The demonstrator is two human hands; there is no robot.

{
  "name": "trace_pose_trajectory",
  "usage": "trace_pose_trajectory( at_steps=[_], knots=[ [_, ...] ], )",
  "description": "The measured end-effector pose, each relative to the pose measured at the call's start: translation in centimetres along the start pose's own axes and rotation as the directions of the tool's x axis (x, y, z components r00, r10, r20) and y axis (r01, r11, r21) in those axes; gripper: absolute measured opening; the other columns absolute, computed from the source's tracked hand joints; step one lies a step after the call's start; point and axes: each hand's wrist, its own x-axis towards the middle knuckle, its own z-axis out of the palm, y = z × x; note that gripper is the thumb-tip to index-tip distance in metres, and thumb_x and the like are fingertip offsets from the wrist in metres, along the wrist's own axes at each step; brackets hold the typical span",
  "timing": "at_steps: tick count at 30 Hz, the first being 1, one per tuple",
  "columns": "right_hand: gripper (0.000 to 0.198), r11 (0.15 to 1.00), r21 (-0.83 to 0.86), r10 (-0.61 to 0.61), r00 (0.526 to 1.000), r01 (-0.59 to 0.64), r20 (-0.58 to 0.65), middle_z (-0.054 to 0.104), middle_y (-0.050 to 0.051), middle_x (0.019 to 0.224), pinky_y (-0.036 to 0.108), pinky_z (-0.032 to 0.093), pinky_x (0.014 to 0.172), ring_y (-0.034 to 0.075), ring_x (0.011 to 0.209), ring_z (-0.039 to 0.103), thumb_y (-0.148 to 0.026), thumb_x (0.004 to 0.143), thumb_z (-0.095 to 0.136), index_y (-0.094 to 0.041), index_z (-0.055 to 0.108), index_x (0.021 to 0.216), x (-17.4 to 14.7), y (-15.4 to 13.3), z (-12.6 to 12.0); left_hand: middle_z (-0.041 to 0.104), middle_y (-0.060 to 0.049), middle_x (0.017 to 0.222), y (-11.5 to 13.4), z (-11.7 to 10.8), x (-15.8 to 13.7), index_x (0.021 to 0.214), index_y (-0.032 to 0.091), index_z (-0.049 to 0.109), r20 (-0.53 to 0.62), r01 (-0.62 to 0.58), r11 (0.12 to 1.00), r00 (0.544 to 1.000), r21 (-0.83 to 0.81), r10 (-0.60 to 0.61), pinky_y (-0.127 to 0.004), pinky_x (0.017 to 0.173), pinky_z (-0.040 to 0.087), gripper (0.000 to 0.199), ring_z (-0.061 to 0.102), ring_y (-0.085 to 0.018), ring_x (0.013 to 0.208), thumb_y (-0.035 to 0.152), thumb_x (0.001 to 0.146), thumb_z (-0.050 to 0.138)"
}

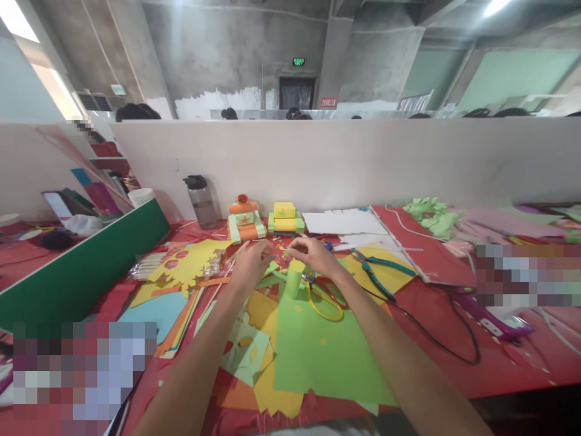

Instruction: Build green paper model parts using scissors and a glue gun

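Observation:
Over the paper scraps at the table's middle, my left hand (256, 259) has its fingers curled and pressed together; what they hold, if anything, is too small to make out. Facing it, my right hand (313, 253) is pinched at the fingertips, also around something I cannot make out. Just below the right hand, a small light-green paper tube (293, 284) stands upright on a large green sheet (327, 363). Beside the tube lie scissors (325, 307) with yellow and red handles. Behind my hands stand an orange-and-green paper model (246, 225) and a yellow-and-green paper model (285, 219).
Teal-handled pliers (385, 269) lie on yellow paper to the right, near a black cable (440, 339). Cut yellow paper (190, 261) and blue sheets (152, 315) lie left. A bottle (200, 203) stands by the white partition (345, 163); a green divider (91, 260) borders the left.

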Motion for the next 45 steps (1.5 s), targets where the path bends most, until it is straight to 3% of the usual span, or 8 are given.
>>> trace_pose_trajectory(
  at_steps=[3, 11, 18, 31, 35, 38, 42, 45],
  knots=[
    [0.035, 1.000, 0.001, -0.008, 1.000, 0.008, 0.021, 0.069, 0.005, 0.083, 0.028, 0.045, 0.069, 0.018, 0.074, 0.061, -0.049, 0.090, 0.059, -0.016, 0.068, 0.088, 0.1, 0.1, 0.2, 0.071, -0.003, 0.078, -0.1, 0.0, 0.1, 0.084, 0.022, 0.067, -0.011, -0.010, 0.999, 1.000, 0.049, 0.011, -0.030, 0.078, 0.047, 0.025, 0.065, -0.019, 0.072, 0.042, 0.094, 0.055],
    [0.031, 0.999, -0.003, -0.035, 0.998, 0.036, 0.044, 0.069, 0.004, 0.084, 0.027, 0.045, 0.069, 0.017, 0.075, 0.061, -0.045, 0.092, 0.059, -0.016, 0.067, 0.087, 0.2, 0.1, 0.5, 0.072, -0.006, 0.102, -0.4, 0.8, 0.2, 0.101, 0.022, 0.069, -0.011, -0.182, 0.981, 0.983, -0.072, 0.182, -0.029, 0.076, 0.046, 0.020, 0.065, -0.021, 0.089, 0.032, 0.094, 0.054],
    [0.031, 0.998, 0.007, -0.064, 0.995, 0.064, 0.082, 0.071, 0.005, 0.087, 0.029, 0.046, 0.073, 0.018, 0.078, 0.063, -0.044, 0.093, 0.057, -0.016, 0.070, 0.092, 0.1, -0.1, 0.5, 0.071, -0.004, 0.098, -0.2, 1.2, 0.0, 0.089, 0.020, 0.062, 0.022, -0.147, 0.984, 0.988, -0.104, 0.150, -0.030, 0.075, 0.045, 0.009, 0.064, -0.020, 0.084, 0.021, 0.090, 0.053],
    [0.031, 1.000, -0.006, -0.027, 0.997, 0.028, 0.078, 0.072, 0.005, 0.089, 0.030, 0.047, 0.072, 0.018, 0.077, 0.063, -0.046, 0.092, 0.059, -0.016, 0.068, 0.092, 0.0, -0.4, 0.1, 0.069, -0.004, 0.088, -0.2, 1.5, -0.2, 0.091, 0.021, 0.057, 0.057, -0.097, 0.990, 0.993, -0.099, 0.103, -0.030, 0.064, 0.041, 0.013, 0.061, -0.018, 0.070, 0.031, 0.093, 0.049],
    [0.029, 0.985, -0.131, 0.098, 0.988, -0.113, -0.118, 0.072, 0.006, 0.093, 0.030, 0.048, 0.072, 0.019, 0.081, 0.065, -0.046, 0.092, 0.056, -0.019, 0.065, 0.094, -0.5, 1.1, -2.9, 0.067, -0.003, 0.082, -0.3, 1.2, 0.0, 0.091, 0.020, 0.056, 0.022, -0.065, 0.986, 0.997, -0.153, 0.069, -0.029, 0.062, 0.041, 0.016, 0.059, -0.018, 0.067, 0.034, 0.093, 0.047],
    [0.023, 0.890, -0.337, 0.223, 0.937, -0.308, -0.267, 0.073, 0.006, 0.088, 0.028, 0.045, 0.068, 0.020, 0.079, 0.066, -0.042, 0.091, 0.057, -0.020, 0.063, 0.088, -1.5, 2.6, -5.6, 0.065, -0.003, 0.079, -0.4, 0.9, 0.1, 0.089, 0.020, 0.056, -0.001, -0.047, 0.975, 0.999, -0.216, 0.048, -0.028, 0.059, 0.039, 0.020, 0.056, -0.017, 0.064, 0.037, 0.093, 0.047],
    [0.027, 0.689, -0.517, 0.418, 0.861, -0.508, -0.288, 0.074, 0.008, 0.083, 0.028, 0.039, 0.059, 0.020, 0.070, 0.065, -0.046, 0.087, 0.062, -0.021, 0.065, 0.079, -2.4, 3.9, -7.2, 0.061, -0.001, 0.083, -0.2, 0.5, 0.1, 0.086, 0.019, 0.055, 0.010, -0.017, 0.936, 1.000, -0.350, 0.022, -0.025, 0.055, 0.036, 0.023, 0.049, -0.012, 0.059, 0.040, 0.092, 0.049],
    [0.032, 0.636, -0.553, 0.478, 0.838, -0.538, -0.265, 0.071, 0.007, 0.067, 0.029, 0.035, 0.056, 0.021, 0.062, 0.063, -0.049, 0.079, 0.069, -0.021, 0.063, 0.065, -2.5, 4.5, -7.0, 0.056, 0.001, 0.077, 0.1, 0.1, 0.1, 0.085, 0.018, 0.053, 0.045, 0.024, 0.886, 0.999, -0.463, -0.003, -0.023, 0.054, 0.036, 0.024, 0.047, -0.011, 0.058, 0.041, 0.090, 0.052]
  ],
)
